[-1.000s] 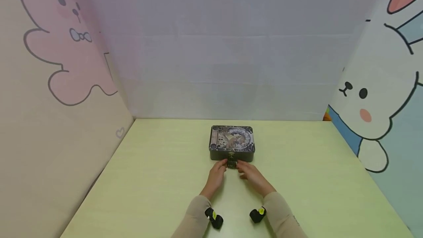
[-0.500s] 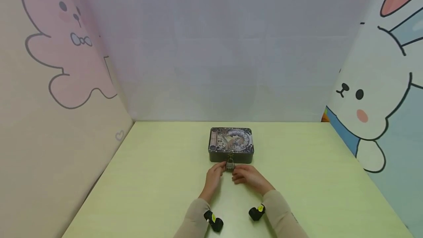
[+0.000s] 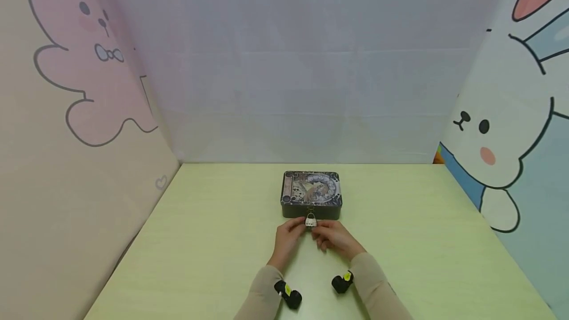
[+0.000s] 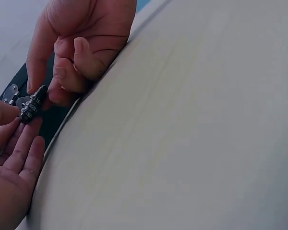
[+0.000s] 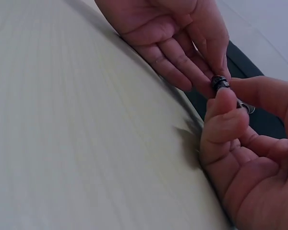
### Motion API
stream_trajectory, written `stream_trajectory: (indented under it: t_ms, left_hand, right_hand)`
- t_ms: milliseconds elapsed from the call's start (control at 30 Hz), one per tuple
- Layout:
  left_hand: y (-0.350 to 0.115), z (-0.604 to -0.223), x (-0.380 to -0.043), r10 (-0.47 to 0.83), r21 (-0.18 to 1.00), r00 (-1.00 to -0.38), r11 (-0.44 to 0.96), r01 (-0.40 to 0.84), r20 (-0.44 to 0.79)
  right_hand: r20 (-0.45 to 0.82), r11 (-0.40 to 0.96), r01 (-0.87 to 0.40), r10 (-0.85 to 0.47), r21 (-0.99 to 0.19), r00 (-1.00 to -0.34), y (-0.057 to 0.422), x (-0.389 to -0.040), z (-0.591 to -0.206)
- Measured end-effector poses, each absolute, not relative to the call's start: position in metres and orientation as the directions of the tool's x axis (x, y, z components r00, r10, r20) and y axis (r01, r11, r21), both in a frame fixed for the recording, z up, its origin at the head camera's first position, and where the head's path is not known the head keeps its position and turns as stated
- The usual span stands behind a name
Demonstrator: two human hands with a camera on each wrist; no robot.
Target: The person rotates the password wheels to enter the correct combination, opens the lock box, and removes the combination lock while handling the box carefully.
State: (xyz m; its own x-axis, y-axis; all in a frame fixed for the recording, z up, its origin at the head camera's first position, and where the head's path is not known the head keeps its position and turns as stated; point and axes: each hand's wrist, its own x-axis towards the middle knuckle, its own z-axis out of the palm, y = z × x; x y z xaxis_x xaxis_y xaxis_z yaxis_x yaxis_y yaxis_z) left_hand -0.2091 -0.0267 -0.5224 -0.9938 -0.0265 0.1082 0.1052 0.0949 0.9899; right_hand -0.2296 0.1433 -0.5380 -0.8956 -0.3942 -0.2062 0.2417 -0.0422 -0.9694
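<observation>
A rectangular tin box (image 3: 311, 189) with an ornate picture on its lid lies closed on the table. From the clasp on its front hangs a small combination padlock (image 3: 310, 221), its number dials visible in the left wrist view (image 4: 32, 104). My left hand (image 3: 286, 242) pinches the padlock's left side between thumb and fingers. On the other side, my right hand (image 3: 336, 238) holds it by thumb and forefinger, its remaining fingers loosely bent. Fingertips cover part of the padlock (image 5: 220, 82) in the right wrist view.
The pale yellow-green table (image 3: 213, 241) runs back to a whitish wall sheet (image 3: 284, 88). Cartoon-printed panels stand at left and right. A black camera (image 3: 289, 296) sits on the left wrist, another (image 3: 342, 283) on the right.
The padlock has tilted, so its face shows bright instead of dark. My right fingers have shifted slightly and closed in on it. The box stays in place; the head view has moved a little.
</observation>
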Motion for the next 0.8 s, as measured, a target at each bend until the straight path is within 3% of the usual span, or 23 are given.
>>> stream_trajectory:
  t_ms: [500,800]
  left_hand:
    - [-0.031,-0.525,-0.213,0.032,0.993,-0.999,-0.116,0.026,0.03]
    - [-0.029,-0.54,-0.219,0.023,0.993,-0.999,-0.12,0.019,0.022]
  right_hand:
    - [-0.228,-0.035,0.258,-0.359,-0.966,-0.905,0.139,-0.232,-0.535]
    - [-0.239,-0.01,0.258,-0.339,-0.966,-0.91,0.137,-0.231,-0.537]
